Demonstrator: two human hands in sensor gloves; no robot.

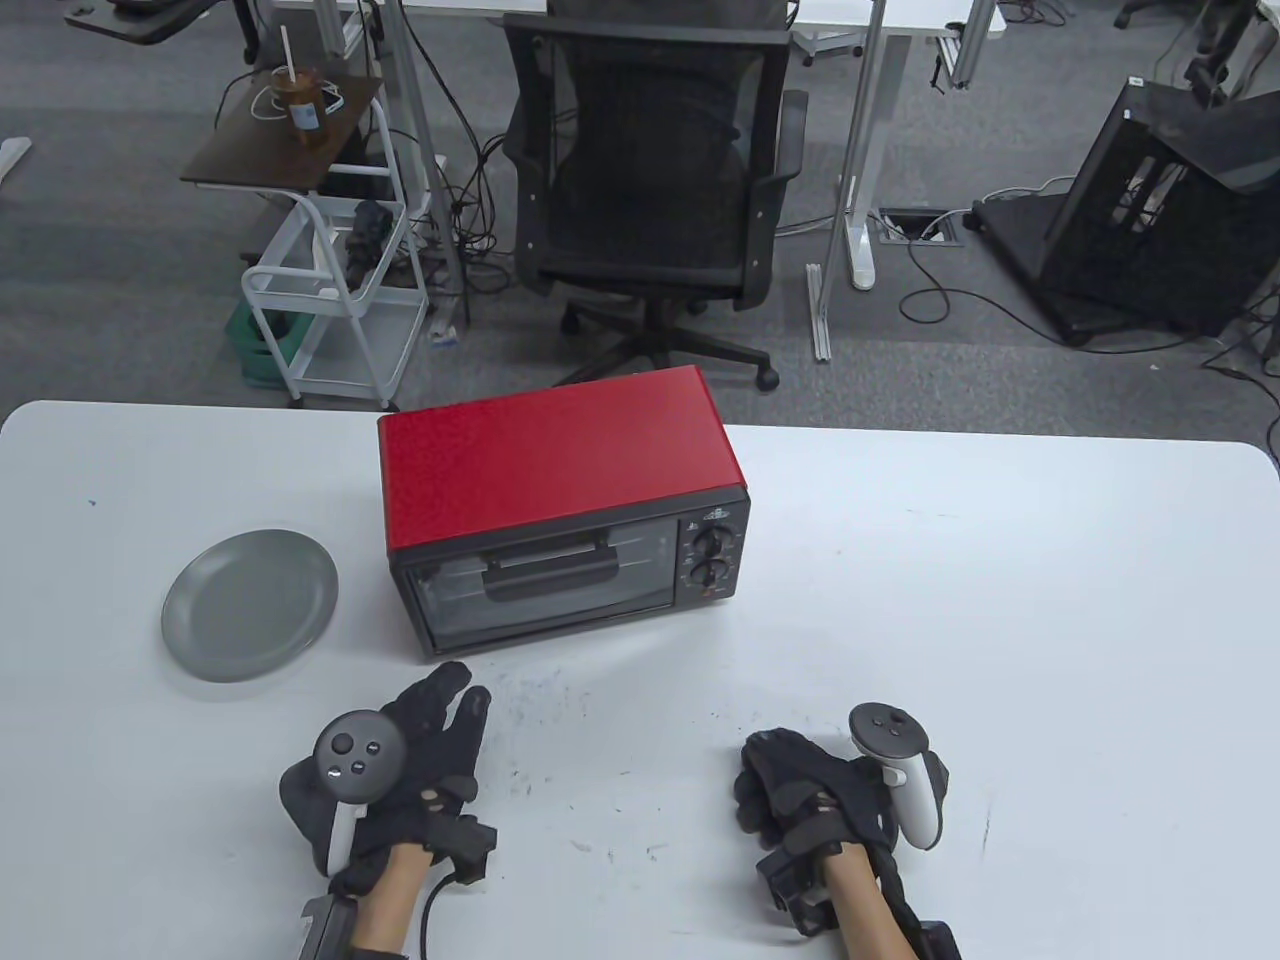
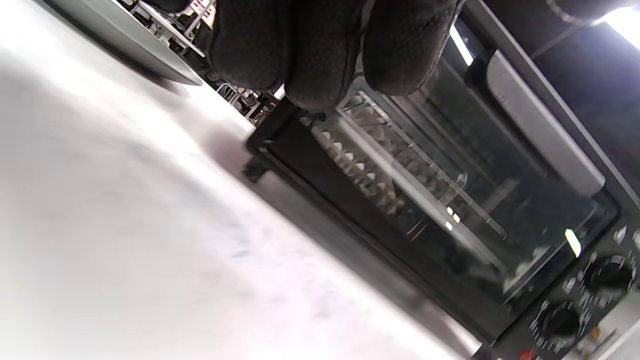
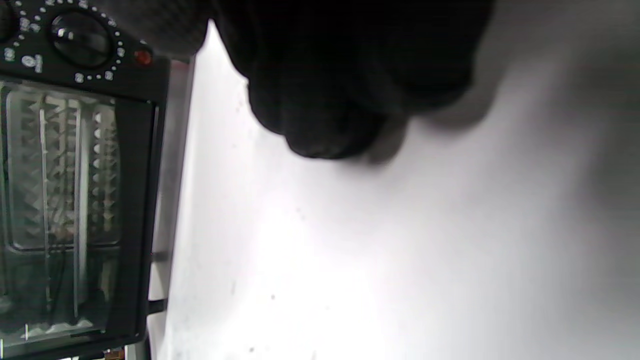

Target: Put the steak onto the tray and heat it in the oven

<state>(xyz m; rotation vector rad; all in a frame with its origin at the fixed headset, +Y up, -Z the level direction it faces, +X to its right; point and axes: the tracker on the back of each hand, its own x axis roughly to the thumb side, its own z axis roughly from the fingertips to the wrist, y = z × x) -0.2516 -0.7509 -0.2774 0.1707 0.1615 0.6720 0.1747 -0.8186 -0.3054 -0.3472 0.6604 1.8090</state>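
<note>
Steak cannot be made out in any view; through the glass of the closed door only the wire rack and a foil-like tray inside the red oven (image 1: 560, 505) show. That oven stands at the middle of the white table (image 1: 1000, 600), its two knobs (image 1: 711, 558) on the right of its front. An empty grey plate (image 1: 250, 604) lies at the oven's 9 o'clock, apart from it. At the oven's 6 o'clock the left hand (image 1: 400, 770) rests on the scuffed tabletop with straight fingers, holding nothing. At 4 o'clock the right hand (image 1: 810, 790) rests with fingers curled under, holding nothing. At 12 o'clock, beyond the table, grey carpet carries a black office chair (image 1: 650, 190), a white trolley (image 1: 335, 300) and loose cables.
</note>
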